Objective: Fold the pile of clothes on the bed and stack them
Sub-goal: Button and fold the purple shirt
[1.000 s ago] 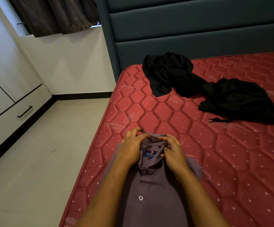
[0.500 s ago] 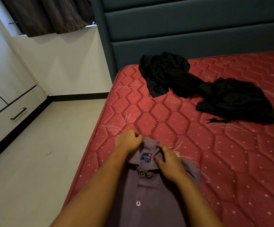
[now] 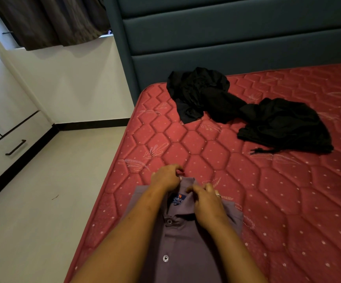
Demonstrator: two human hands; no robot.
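Left hand (image 3: 165, 177) and right hand (image 3: 208, 203) pinch the collar (image 3: 187, 181) of the purple-grey buttoned fabric shirt (image 3: 181, 242) to square it; the next move probably calls for folding the sides inward

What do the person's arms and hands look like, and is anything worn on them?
The left forearm and right forearm are bare down to the picture's lower edge: no sleeves, gloves or watch show. The left hand carries no visible jewellery. The right hand wears a thin, pale ring on one finger.
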